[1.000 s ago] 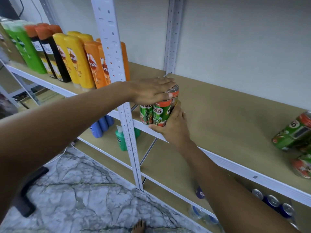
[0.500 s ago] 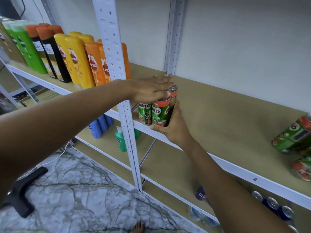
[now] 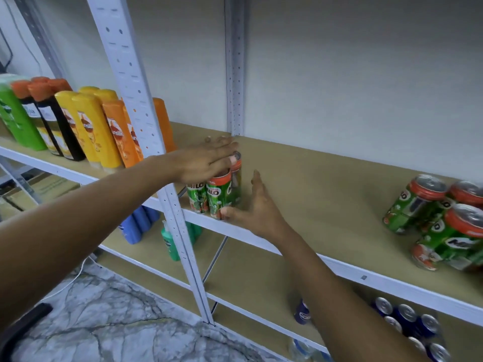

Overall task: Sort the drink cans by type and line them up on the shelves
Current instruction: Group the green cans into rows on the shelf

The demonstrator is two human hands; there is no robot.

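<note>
Head view: the group of upright Milo cans (image 3: pixel 215 195) stands at the front left corner of the middle shelf (image 3: pixel 313 184), just beside the white post (image 3: pixel 146 131). The left hand (image 3: pixel 206 160) lies flat on the can tops, fingers straight and spread, gripping nothing. The right hand (image 3: pixel 257 209) is open at 3 o'clock of the cans; only its thumb touches the front can. More Milo cans (image 3: pixel 441 220) lie tilted, well apart at 3 o'clock.

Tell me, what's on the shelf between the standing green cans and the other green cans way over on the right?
Nothing: in the head view, the brown shelf board lies bare between the standing cans and the right-hand cans.
</note>
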